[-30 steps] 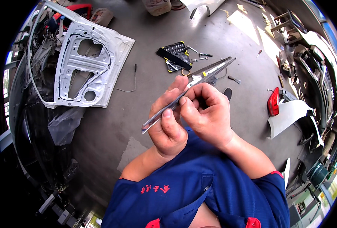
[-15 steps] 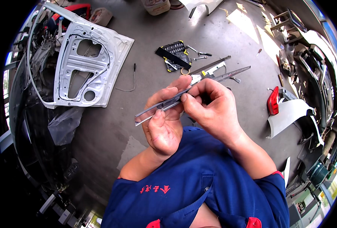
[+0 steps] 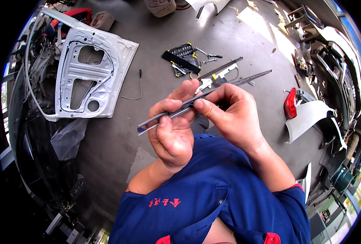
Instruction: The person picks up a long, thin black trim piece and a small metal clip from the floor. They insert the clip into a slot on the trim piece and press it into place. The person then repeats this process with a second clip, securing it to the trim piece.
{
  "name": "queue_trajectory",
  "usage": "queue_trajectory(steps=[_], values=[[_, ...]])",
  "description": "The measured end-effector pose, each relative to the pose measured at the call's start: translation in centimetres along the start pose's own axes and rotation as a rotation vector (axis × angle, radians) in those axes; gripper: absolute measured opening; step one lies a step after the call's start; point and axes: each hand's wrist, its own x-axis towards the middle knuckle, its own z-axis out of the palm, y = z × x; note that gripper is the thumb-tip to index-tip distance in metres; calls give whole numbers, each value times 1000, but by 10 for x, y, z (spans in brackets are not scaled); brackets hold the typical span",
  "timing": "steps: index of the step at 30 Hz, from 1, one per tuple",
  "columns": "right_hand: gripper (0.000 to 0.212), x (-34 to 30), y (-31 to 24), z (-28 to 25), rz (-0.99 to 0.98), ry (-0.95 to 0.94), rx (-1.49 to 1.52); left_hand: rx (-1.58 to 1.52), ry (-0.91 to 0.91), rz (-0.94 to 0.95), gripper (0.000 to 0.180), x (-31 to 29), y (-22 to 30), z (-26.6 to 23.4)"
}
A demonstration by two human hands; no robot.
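A long, narrow window trim strip (image 3: 152, 122), dark with a shiny edge, slants up to the right in front of my chest. My left hand (image 3: 171, 134) is palm-up, gripping it near its lower-left end between thumb and fingers. Further along, my right hand (image 3: 235, 116) pinches the strip with thumb and forefinger. A dark length of strip (image 3: 251, 77) shows beyond the right hand; the hand hides whether it is the same piece. On the floor behind lies a window regulator (image 3: 228, 72), partly covered by my hands, with another dark strip (image 3: 225, 67) beside it.
A white car door shell (image 3: 121, 73) is at the left, near a thin rod (image 3: 141, 85). Ahead lie a black-and-yellow tool case (image 3: 184, 51) and wrenches (image 3: 209, 61). A red tail light (image 3: 290, 103) and white fender (image 3: 308, 122) are at the right; clear plastic (image 3: 69, 138) lies left.
The strip has rolled between my fingers, now showing a narrower face. Its lower-left end has shifted slightly left, and both hands keep hold of it. The view has moved a little.
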Motion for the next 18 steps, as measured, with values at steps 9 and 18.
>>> queue_trajectory(steps=[9, 18], values=[[25, 4, 3, -2, -13, -9, 20, 15, 31, -46, 34, 0, 2, 1], [19, -10, 15, 21, -176, 120, 11, 139, -76, 210, 34, -3, -17, 0]])
